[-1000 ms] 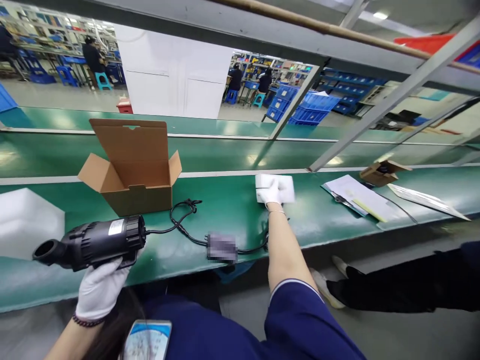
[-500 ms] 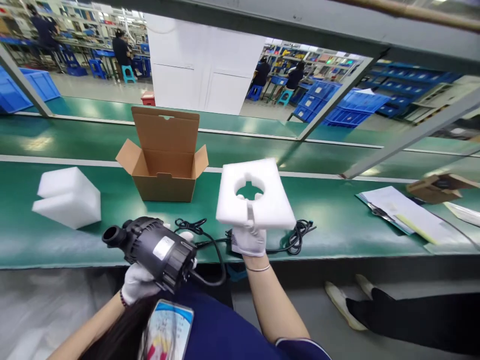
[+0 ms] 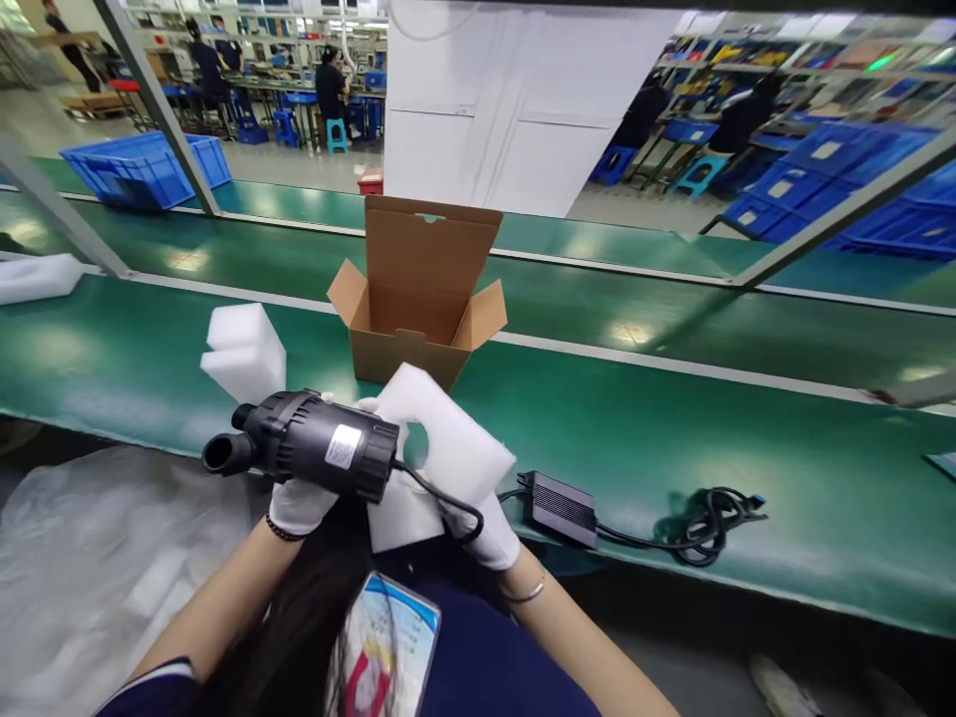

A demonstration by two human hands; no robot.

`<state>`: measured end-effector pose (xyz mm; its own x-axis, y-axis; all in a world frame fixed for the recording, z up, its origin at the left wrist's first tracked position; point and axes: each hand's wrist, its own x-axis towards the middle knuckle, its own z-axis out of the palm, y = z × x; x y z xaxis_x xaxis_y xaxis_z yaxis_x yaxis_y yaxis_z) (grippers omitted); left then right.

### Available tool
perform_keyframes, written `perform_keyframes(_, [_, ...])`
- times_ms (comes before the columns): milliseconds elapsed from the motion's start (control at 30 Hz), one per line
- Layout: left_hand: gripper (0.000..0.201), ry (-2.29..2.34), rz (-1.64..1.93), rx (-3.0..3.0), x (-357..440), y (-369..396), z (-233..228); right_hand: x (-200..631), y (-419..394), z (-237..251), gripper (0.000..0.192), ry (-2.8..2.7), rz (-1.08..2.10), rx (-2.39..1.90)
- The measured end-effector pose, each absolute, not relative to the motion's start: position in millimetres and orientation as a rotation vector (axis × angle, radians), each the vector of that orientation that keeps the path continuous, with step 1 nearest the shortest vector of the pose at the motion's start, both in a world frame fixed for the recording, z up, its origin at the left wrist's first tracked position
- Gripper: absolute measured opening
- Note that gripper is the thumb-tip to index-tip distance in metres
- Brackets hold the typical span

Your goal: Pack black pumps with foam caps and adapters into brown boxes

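Note:
My left hand [image 3: 299, 505], in a white glove, grips a black cylindrical pump [image 3: 310, 454] from below, its nozzle pointing left. My right hand [image 3: 485, 533], also gloved, holds a white foam insert with a round cut-out [image 3: 448, 448] right against the pump's cable end. A black cable runs from the pump to a black power adapter [image 3: 562, 508] lying on the green conveyor belt [image 3: 747, 438], with a coiled cord [image 3: 709, 513] further right. An open cardboard box [image 3: 418, 299] stands just behind my hands.
A white foam block [image 3: 245, 351] sits left of the box, another foam piece [image 3: 37, 277] at the far left. Clear plastic sheeting [image 3: 90, 568] lies below the belt's edge. Blue crates [image 3: 141, 164] and seated workers are beyond the belts. A slanted metal frame bar [image 3: 160, 115] crosses upper left.
My right hand brought the foam insert down from upright above the belt to the pump's cable end. The pump rose slightly. The view swung right to left, centring the box.

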<state>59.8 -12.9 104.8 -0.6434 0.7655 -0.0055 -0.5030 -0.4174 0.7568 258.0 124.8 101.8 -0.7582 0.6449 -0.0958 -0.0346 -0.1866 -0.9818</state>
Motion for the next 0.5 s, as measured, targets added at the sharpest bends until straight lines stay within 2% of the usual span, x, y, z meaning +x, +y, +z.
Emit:
perform_keyframes(167, [0.056, 1.053, 2.179, 0.498, 36.0, -6.4, 75.6, 239.0, 142.8, 124.0, 0.049, -1.492, 2.411, -0.694])
perform_keyframes(233, [0.066, 1.148, 2.12, 0.467, 34.3, -7.4, 60.6, 231.7, 153.9, 124.2, 0.051, -1.472, 2.499, -0.742])
perform_keyframes(333, [0.077, 1.202, 2.015, 0.199, 39.2, -10.4, 40.5, 225.9, 164.6, 114.0, 0.059, -1.334, 2.683, -0.804])
perform_keyframes(433, [0.068, 1.149, 1.96, -0.054, 47.0, -11.4, 30.4, 232.5, 165.1, 100.3, 0.067, -1.265, 2.75, -0.765])
perform_keyframes(500, [0.064, 1.12, 1.956, -0.106, 51.6, -10.3, 30.1, 241.8, 159.5, 92.5, 0.082, -1.25, 2.736, -0.692])
